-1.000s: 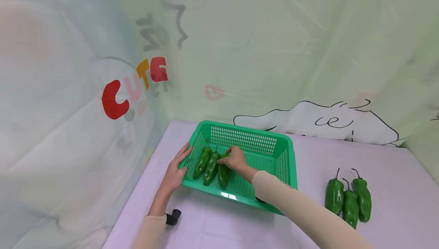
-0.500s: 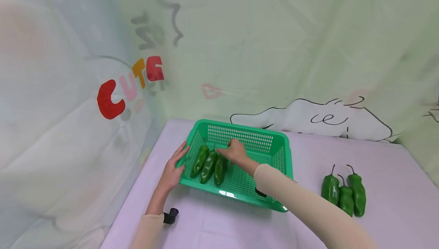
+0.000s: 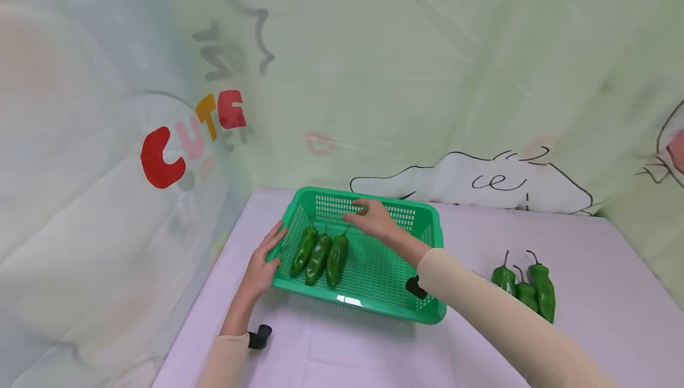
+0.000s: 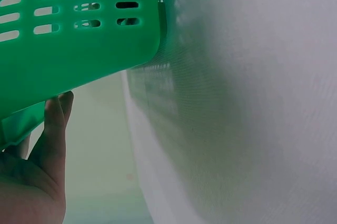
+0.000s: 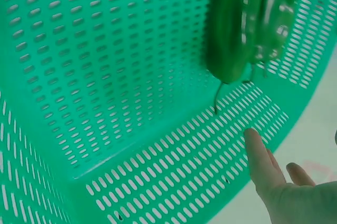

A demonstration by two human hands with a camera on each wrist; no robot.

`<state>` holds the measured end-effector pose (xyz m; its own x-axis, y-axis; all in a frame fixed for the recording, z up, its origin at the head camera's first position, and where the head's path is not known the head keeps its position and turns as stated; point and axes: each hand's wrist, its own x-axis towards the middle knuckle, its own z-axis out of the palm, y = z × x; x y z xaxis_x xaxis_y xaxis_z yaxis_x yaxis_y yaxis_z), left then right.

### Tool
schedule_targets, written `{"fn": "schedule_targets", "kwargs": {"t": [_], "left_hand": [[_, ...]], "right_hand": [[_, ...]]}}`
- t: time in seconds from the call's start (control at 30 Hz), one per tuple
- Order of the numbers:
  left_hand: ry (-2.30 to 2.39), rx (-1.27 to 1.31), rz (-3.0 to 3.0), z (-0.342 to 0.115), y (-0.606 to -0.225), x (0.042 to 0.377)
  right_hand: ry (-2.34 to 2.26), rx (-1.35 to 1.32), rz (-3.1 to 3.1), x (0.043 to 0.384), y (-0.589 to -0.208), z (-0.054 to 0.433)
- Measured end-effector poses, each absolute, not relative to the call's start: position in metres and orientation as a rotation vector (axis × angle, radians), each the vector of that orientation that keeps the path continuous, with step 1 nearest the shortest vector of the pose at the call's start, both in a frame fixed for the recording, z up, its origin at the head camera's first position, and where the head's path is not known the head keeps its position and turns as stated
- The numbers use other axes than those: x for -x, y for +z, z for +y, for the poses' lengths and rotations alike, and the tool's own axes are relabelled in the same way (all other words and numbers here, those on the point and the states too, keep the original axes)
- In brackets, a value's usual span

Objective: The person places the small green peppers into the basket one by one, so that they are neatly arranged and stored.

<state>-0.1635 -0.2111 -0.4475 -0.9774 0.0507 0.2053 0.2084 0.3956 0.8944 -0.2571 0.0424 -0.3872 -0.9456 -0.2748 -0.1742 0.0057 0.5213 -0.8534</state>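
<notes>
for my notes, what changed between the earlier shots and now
The bare right hand has let go of the rightmost glossy green pepper in the perforated green plastic basket and moved away toward its far wall. Unchanged: the bare left hand at the basket's left rim, the other two peppers inside, the three green peppers on the pale tablecloth.

Table [image 3: 472, 233]: flat top under pale lilac cloth [image 3: 331, 346], faint crease running toward the near side. Green plastic basket [image 3: 374, 306], rectangular, slotted walls, stands on the left half, close to the back edge; soft shadow on the cloth along its near side. Right of the basket, apart from it: three glossy green chili peppers, side by side, long stems pointing to the back. Left pepper [image 3: 504, 278] and middle pepper [image 3: 526, 295] partly hidden at lower ends; right pepper [image 3: 542, 290] shows most.
</notes>
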Motion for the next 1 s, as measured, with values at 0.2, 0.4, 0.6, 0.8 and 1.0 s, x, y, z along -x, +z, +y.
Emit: {"fn": "schedule_targets", "kwargs": {"t": [0.2,0.4,0.6,0.8,1.0], "left_hand": [[-1.652,0.216,-2.502,-0.213,-0.447,0.164],[-1.655,0.192,-2.505,-0.213,-0.442,0.163],[-1.669,0.223,-2.502,-0.214,-0.442,0.164],[-1.664,0.214,-2.5,-0.214,-0.444,0.164],[-1.657,0.239,-2.504,-0.214,-0.445,0.163]], "right_hand": [[-1.457,0.233,2.392,0.256,-0.373,0.061],[-1.481,0.239,2.429,0.259,-0.363,0.104],[-1.502,0.162,2.498,0.264,-0.351,0.165],[-1.431,0.034,2.586,0.26,-0.355,0.235],[-1.324,-0.137,2.683,0.248,-0.367,0.316]]}}
